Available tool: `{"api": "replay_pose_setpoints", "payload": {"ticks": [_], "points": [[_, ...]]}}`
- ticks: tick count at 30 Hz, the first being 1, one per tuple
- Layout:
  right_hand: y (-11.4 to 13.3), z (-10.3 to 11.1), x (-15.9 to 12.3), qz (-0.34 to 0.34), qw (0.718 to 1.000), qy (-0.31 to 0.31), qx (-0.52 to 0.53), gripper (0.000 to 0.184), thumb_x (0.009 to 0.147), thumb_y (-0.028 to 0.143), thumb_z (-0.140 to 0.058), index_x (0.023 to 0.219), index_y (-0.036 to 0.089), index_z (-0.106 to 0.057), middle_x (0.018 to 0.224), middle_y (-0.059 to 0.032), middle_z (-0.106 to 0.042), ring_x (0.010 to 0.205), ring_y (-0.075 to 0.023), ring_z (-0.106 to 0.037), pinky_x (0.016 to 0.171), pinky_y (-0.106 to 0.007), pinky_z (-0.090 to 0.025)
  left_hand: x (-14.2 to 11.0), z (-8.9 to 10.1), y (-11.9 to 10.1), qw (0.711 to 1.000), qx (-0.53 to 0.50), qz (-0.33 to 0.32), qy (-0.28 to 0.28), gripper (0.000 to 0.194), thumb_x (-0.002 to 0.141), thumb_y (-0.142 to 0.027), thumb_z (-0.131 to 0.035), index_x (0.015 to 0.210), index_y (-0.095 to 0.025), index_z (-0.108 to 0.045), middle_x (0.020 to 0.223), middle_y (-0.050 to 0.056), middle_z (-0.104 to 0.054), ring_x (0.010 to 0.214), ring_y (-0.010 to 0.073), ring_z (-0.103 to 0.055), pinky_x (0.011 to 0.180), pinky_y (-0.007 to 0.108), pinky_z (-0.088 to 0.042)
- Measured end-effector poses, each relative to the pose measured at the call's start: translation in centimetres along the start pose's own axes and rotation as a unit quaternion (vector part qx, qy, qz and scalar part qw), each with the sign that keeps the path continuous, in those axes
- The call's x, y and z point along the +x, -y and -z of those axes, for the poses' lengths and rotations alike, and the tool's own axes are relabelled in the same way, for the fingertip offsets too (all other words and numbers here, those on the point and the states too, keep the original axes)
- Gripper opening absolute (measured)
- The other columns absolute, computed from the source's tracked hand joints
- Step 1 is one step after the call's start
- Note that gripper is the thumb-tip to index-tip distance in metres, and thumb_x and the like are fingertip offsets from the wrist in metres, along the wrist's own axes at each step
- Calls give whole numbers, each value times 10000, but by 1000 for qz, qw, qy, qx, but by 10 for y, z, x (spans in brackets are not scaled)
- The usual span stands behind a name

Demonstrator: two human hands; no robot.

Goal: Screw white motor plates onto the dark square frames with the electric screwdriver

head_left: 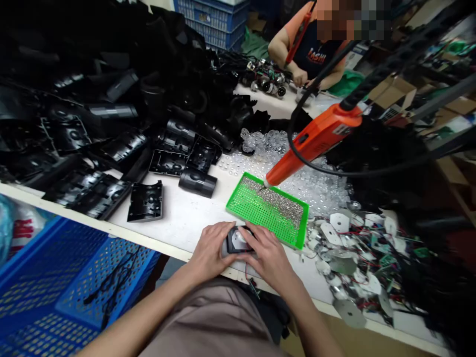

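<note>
Near the front edge of the white table, a small black plastic housing (229, 242) with a pale part inside lies between my two hands. My left hand (213, 248) is closed around its left side, thumb along the near edge. On the other side my right hand (266, 250) grips it, with fingers over the pale part (240, 237). A thin wire with a small circuit board (253, 286) hangs below over the table edge. Just beyond my hands is a green tray (238, 210) of small metal screws (282, 204). An orange electric screwdriver (312, 141) hangs with its tip over the screws.
Black plastic shells (145, 201) cover the left of the table. Clear plastic discs (320, 183) lie behind the tray. White plates with wired circuit boards (342, 248) are heaped at right. Blue crates (74, 292) stand below left. A co-worker (316, 54) sits across the table.
</note>
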State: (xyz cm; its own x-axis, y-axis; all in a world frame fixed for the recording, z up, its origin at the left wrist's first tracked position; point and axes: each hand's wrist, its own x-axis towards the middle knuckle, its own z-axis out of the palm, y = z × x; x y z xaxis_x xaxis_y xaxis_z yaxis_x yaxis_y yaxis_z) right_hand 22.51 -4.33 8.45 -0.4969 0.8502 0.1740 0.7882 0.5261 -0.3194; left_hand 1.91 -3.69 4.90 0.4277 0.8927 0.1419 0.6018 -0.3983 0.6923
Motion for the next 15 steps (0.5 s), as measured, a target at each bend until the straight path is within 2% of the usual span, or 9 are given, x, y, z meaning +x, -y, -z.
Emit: {"api": "replay_pose_setpoints", "payload": {"ticks": [5,10,13,15], "points": [[-5,-4,14,28,999,35,-10,297,899,264,-588,1194,265,-625,1219,-68,-654,1072,-260,-558,875,-418,-461,13,8,10,999,-13,-22,42,683,778,-331,-741,1365,-232,-405,1341,120,-557,1249,276,-488,1031,461,-338],[-4,-4,18,29,999,40,-13,334,885,217,-598,1215,264,-621,1226,-68,-655,1056,-252,-556,872,-419,-477,25,22,16,994,-30,-41,93,677,772,-289,-737,1370,-262,-420,1347,100,-561,1249,274,-489,1039,462,-331],[-5,-5,16,20,999,38,-2,377,893,209,-580,1266,259,-590,1288,-67,-624,1079,-252,-546,883,-424,-484,26,22,16,995,-42,-43,83,691,776,-285,-709,1393,-246,-403,1360,105,-549,1261,276,-475,1050,466,-326],[-7,-6,14,23,999,37,12,393,909,222,-553,1300,266,-564,1330,-68,-597,1086,-248,-543,891,-429,-488,25,20,15,995,-54,-34,72,622,829,-306,-636,1402,-245,-401,1367,102,-544,1269,266,-466,1055,460,-326]]}}
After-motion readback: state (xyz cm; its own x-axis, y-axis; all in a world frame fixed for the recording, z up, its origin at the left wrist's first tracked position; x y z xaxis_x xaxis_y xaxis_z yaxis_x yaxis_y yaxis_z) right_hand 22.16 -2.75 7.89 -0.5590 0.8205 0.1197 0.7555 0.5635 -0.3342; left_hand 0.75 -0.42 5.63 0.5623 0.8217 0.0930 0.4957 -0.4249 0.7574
